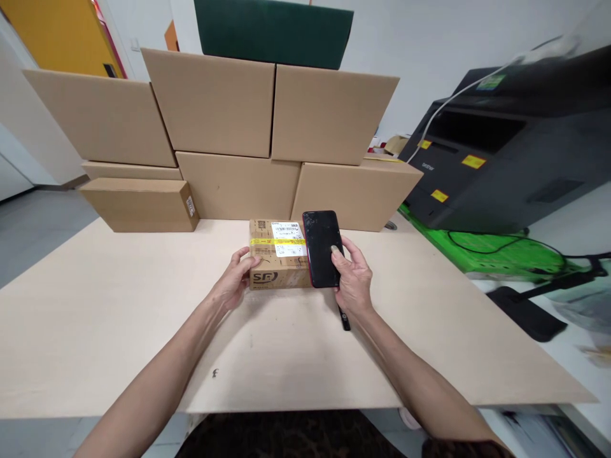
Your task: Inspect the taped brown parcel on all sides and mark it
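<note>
A small cardboard parcel point(286, 262) with yellow tape and a white shipping label point(287, 238) is in front of me at mid-table. My left hand point(233, 280) grips its left end, thumb on top and fingers at the side. In my right hand point(354, 277) is a black smartphone point(321, 248) with a dark screen, held in front of the parcel's right end and covering it. The right thumb lies on the screen's edge. Under that hand, a thin black object point(344, 318) sticks out toward me; I cannot make out what it is.
Behind the parcel, large cardboard boxes point(219, 105) are stacked, with a dark green box point(272, 32) on top. A flat carton point(143, 205) stands at the left on the pale table point(119, 331). To the right are a dark Brother printer point(501, 146), a green surface point(487, 251) and a black stand point(529, 312).
</note>
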Motion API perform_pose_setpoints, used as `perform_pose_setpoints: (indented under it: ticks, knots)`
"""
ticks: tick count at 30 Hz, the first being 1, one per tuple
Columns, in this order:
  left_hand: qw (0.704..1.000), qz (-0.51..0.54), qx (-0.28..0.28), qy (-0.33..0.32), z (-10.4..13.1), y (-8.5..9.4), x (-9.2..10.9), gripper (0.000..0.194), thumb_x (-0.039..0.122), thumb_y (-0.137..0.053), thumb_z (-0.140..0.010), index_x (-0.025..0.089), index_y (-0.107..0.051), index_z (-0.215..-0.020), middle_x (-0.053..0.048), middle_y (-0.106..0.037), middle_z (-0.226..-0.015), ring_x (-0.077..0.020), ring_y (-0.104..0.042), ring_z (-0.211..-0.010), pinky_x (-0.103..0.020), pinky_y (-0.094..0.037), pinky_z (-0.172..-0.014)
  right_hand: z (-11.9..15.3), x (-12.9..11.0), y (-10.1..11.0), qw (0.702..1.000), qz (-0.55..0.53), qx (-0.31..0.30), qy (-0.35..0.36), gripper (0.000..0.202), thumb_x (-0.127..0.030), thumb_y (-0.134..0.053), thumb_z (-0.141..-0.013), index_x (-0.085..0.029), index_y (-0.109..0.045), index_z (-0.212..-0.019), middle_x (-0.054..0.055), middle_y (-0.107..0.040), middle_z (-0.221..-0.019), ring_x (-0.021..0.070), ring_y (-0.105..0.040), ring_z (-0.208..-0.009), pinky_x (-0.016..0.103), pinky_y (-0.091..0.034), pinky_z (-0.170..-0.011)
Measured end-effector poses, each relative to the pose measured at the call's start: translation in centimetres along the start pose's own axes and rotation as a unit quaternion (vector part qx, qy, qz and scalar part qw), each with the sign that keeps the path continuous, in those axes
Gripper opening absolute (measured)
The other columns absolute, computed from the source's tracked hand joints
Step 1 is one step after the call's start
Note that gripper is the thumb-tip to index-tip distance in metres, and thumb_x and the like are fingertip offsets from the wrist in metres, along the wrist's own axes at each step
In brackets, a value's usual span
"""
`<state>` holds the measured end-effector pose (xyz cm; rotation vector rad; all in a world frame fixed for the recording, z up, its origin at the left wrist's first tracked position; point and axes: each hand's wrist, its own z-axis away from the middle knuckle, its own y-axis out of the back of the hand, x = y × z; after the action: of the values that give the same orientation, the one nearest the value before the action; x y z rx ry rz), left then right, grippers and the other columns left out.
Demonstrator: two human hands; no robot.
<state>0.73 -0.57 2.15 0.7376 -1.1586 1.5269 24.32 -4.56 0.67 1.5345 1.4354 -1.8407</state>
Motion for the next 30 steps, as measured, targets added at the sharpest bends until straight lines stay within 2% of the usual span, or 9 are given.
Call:
perform_pose_setpoints:
  ticks: [9, 13, 17, 20, 24, 26, 30]
  knots:
    - [1.000, -0.004, 0.003, -0.004, 0.1, -0.2, 0.2, 0.096, 0.048, -0.100, -0.043, 0.025, -0.057, -0.127, -0.002, -0.072, -0.098, -0.0205, -0.060, -0.086, -0.029, -0.032, -0.068, 0.1, -0.5, -0.2, 1.000, 0.021, 0.001, -0.014, 0.091, -0.053, -0.101, -0.062, -0.021, -0.068, -0.141, 0.008, -0.086, -0.106, 0.0242, -0.081, -0.080, 0.040, -0.069, -0.072]
    - [1.000, -0.007, 0.007, -0.002, 0.2, -0.2, 0.3, 0.101, 0.049, -0.100, -0.040, 0.024, -0.057, -0.128, -0.002, -0.071, -0.099, -0.0208, -0.059, -0.086, -0.029, -0.031, -0.068, 0.2, -0.7, -0.3, 1.000, 0.018, 0.004, -0.020, 0.091, -0.053, -0.102, -0.060, -0.020, -0.067, -0.138, 0.008, -0.085, -0.104, 0.0238, -0.081, -0.081, 0.039, -0.068, -0.071]
    - [1.000, -0.007, 0.004, -0.001, 0.3, -0.3, 0.3, 0.101, 0.049, -0.100, -0.042, 0.025, -0.057, -0.130, -0.003, -0.072, -0.104, -0.0217, -0.061, -0.088, -0.030, -0.034, -0.071, -0.2, -1.0, 0.1, 0.999, 0.023, 0.018, -0.017, 0.086, -0.056, -0.103, -0.054, -0.021, -0.069, -0.126, 0.005, -0.084, -0.096, 0.0214, -0.079, -0.075, 0.034, -0.064, -0.063]
    - [1.000, -0.005, 0.003, 0.002, 0.3, -0.3, 0.3, 0.101, 0.047, -0.100, -0.043, 0.025, -0.056, -0.131, -0.003, -0.072, -0.104, -0.0211, -0.060, -0.087, -0.030, -0.034, -0.070, -1.6, -1.2, 1.1, 0.997, 0.048, 0.054, -0.008, 0.084, -0.064, -0.102, -0.050, -0.021, -0.068, -0.113, 0.001, -0.080, -0.087, 0.0167, -0.072, -0.062, 0.027, -0.056, -0.050]
    - [1.000, -0.005, 0.002, 0.003, 0.3, -0.4, 0.3, 0.100, 0.047, -0.099, -0.043, 0.025, -0.055, -0.130, -0.003, -0.072, -0.104, -0.0205, -0.059, -0.085, -0.030, -0.033, -0.071, -5.0, -1.4, 3.4, 0.985, 0.105, 0.139, -0.002, 0.078, -0.070, -0.097, -0.052, -0.022, -0.062, -0.104, -0.004, -0.073, -0.077, 0.0113, -0.060, -0.051, 0.019, -0.033, -0.037]
    - [1.000, -0.007, 0.003, 0.004, 0.3, -0.4, 0.3, 0.101, 0.047, -0.099, -0.042, 0.025, -0.054, -0.131, -0.003, -0.072, -0.103, -0.0204, -0.059, -0.084, -0.030, -0.033, -0.071, -6.8, -1.2, 4.8, 0.979, 0.122, 0.163, -0.012, 0.068, -0.064, -0.096, -0.062, -0.023, -0.059, -0.100, -0.006, -0.070, -0.073, 0.0094, -0.056, -0.048, 0.018, -0.029, -0.036]
    - [1.000, -0.013, 0.008, 0.004, 0.2, -0.4, 0.2, 0.102, 0.047, -0.098, -0.042, 0.024, -0.054, -0.132, -0.002, -0.072, -0.100, -0.0203, -0.058, -0.082, -0.030, -0.031, -0.071, -9.7, -0.3, 7.6, 0.967, 0.169, 0.184, -0.048, 0.050, -0.045, -0.096, -0.075, -0.022, -0.056, -0.093, -0.008, -0.065, -0.066, 0.0081, -0.053, -0.044, 0.017, -0.029, -0.037]
